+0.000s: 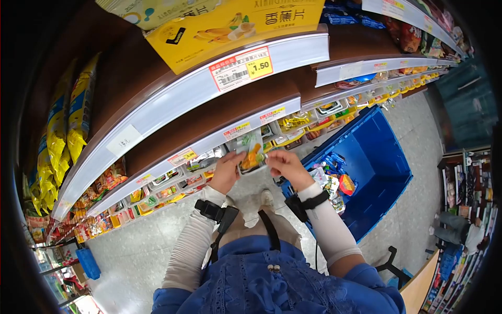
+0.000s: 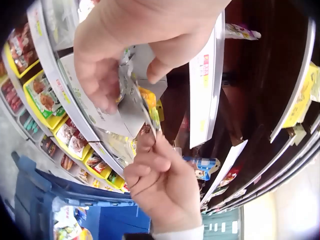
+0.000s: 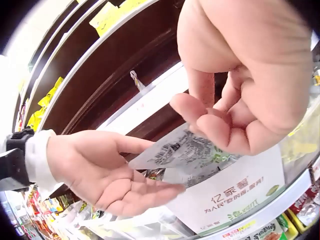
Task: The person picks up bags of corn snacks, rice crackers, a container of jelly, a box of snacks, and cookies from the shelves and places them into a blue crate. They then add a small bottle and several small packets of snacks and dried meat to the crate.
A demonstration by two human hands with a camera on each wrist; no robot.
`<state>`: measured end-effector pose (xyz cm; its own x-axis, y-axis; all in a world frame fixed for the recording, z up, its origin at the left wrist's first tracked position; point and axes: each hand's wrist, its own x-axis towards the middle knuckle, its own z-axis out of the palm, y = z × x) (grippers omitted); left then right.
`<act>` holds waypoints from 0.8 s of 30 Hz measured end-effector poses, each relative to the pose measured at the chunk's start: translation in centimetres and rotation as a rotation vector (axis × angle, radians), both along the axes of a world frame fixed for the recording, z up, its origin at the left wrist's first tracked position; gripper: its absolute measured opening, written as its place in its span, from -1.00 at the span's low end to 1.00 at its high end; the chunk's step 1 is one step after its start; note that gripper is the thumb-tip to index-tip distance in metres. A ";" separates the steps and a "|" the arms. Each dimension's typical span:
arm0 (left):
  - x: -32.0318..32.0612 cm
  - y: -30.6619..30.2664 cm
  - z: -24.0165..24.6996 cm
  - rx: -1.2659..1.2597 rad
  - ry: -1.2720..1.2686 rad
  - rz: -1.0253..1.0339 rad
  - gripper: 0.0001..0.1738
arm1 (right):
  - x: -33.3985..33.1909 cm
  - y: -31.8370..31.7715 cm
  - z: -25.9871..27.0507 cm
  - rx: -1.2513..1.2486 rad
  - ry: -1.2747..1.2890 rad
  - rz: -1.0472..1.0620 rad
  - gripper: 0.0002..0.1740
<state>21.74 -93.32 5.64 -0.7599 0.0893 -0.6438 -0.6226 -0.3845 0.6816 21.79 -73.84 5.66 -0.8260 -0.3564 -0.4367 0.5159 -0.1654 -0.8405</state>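
A small flat snack packet (image 1: 252,156) with orange and green print is between my hands. My right hand (image 1: 285,166) pinches its right edge between thumb and fingertips. In the left wrist view, the packet (image 2: 146,99) appears almost edge-on above the right hand (image 2: 167,182). Its silvery printed back (image 3: 182,150) shows in the right wrist view. There, my left hand (image 3: 112,172) lies at the packet's other end, palm visible and fingers loosely extended. Behind the packet, a white cardboard box (image 3: 235,187) with printed lettering sits at the shelf edge.
A blue crate (image 1: 389,157) with several colourful packets in it stands on the right. Shelves with price strips (image 1: 183,156) curve across the front. Above hangs a yellow banana-chip packet (image 1: 225,34) over the shelf edge. Lower down are rows of packaged snacks (image 2: 45,100).
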 end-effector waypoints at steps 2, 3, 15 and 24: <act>0.4 0.4 -1.5 0.137 0.058 -0.082 -0.68 | 1.6 1.2 -0.1 0.013 0.010 0.010 -0.84; 0.8 0.9 -1.0 0.082 0.066 -0.131 -0.69 | 2.3 1.8 0.0 0.032 -0.053 0.025 -0.80; 3.4 7.9 -2.1 -0.122 0.340 -0.529 -0.64 | 7.1 6.9 -1.3 0.059 -0.120 -0.158 -0.75; 3.8 19.3 -7.4 -0.536 0.586 -1.056 -0.70 | 11.5 15.9 -5.7 0.411 -0.243 -0.485 -0.64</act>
<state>25.50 -73.97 -1.75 -0.6590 0.6453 -0.3864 -0.0172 0.5006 0.8655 33.27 -57.97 -0.05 -0.7114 0.2642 -0.6512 0.6464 -0.1175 -0.7539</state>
